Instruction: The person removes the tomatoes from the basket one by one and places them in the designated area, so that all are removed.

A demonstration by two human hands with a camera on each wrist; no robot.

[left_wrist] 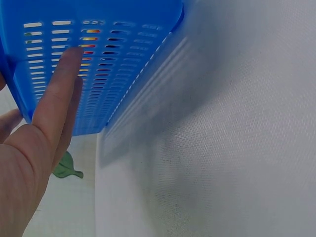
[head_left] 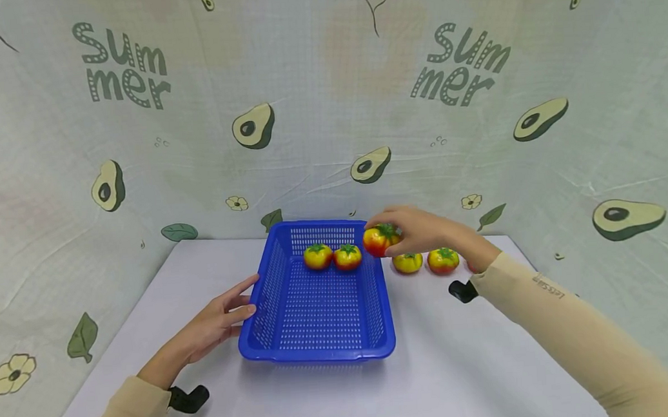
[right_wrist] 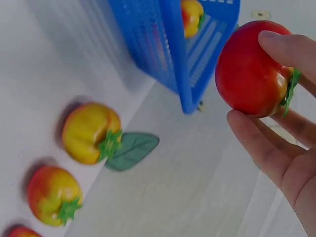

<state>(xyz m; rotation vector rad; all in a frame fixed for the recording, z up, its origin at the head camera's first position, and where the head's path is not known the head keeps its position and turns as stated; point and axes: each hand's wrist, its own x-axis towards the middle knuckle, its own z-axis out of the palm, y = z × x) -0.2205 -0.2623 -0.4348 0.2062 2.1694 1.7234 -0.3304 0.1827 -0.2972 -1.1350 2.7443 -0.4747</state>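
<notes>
A blue plastic basket [head_left: 321,353] with slotted walls stands in the middle of the table, holding two red-and-yellow tomatoes, one on the left [head_left: 317,257] and one on the right [head_left: 347,258]. My left hand [head_left: 216,323] is at its left side, with fairly straight fingers against the outer wall, as the left wrist view also shows. In my right hand [head_left: 422,228] is another tomato [right_wrist: 254,69], gripped between thumb and fingers, with its green leafy top toward the palm. That tomato is raised beside the basket's far right corner.
Right of the basket, more tomatoes lie in a row: a yellowish one [right_wrist: 91,132], a red-and-yellow one [right_wrist: 53,194] and another partly hidden by the right wrist. Behind the white table [head_left: 449,355] hangs a cloth [head_left: 300,62] printed with avocados.
</notes>
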